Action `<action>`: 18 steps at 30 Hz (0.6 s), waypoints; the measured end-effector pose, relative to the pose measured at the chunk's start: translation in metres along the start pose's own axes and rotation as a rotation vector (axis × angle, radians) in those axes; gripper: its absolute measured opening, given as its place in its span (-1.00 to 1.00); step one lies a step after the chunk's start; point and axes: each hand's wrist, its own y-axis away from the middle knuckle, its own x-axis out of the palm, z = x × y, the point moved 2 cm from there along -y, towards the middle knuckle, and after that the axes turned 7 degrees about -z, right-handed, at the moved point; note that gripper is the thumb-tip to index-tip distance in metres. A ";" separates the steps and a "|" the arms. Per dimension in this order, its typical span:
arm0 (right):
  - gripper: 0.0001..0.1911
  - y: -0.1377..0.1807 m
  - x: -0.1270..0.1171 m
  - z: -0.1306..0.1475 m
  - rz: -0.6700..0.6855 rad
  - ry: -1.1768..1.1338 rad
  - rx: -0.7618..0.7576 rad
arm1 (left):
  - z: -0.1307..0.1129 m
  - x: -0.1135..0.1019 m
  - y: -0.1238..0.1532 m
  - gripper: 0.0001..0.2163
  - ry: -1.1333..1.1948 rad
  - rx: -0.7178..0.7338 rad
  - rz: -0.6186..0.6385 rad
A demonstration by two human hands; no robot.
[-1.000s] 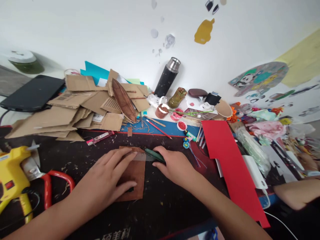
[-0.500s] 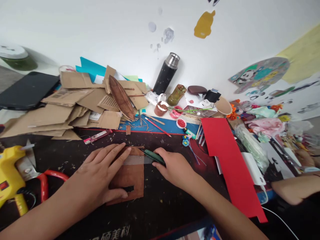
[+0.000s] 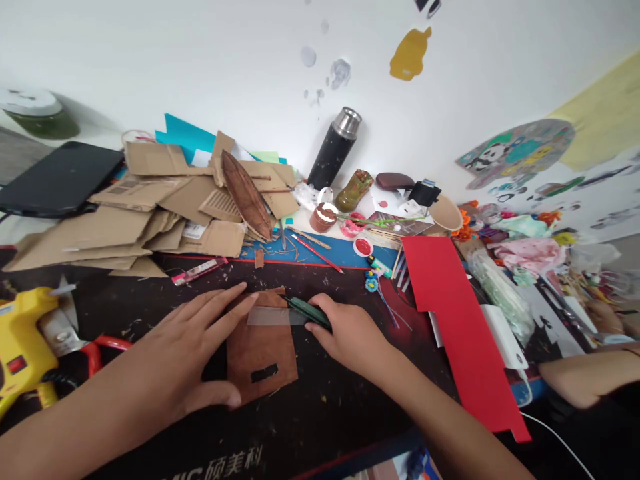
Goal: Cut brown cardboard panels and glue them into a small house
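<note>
Brown card (image 3: pixel 263 347): flat on the dark mat, thin, light, probably stiff enough to slide.
Left hand (image 3: pixel 190 360): fingers spread, pressing card and clear ruler (image 3: pixel 275 315).
Right hand (image 3: pixel 350 333): closed around green knife (image 3: pixel 309 311) at the ruler's edge.
Hold: press flat, well clear of the blade.

Cardboard scraps (image 3: pixel 150 213) heaped far left; black flask (image 3: pixel 334 149) upright by wall; red card sheet (image 3: pixel 457 320) lying right; yellow glue gun (image 3: pixel 23 337) at left edge, red-handled scissors (image 3: pixel 107 347) beside it.

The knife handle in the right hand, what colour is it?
Dark green, held by the right hand; head view shows it.
</note>
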 end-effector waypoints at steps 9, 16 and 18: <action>-0.66 -0.005 -0.005 -0.009 -0.055 0.086 0.103 | -0.009 0.011 0.004 -0.45 -0.035 -0.116 -0.067; -0.66 -0.006 -0.003 -0.021 -0.125 0.067 0.194 | -0.026 0.011 -0.004 -0.65 0.045 -0.108 0.051; -0.66 -0.007 -0.003 -0.022 -0.136 0.048 0.197 | -0.025 0.010 -0.008 -0.65 0.042 -0.054 0.024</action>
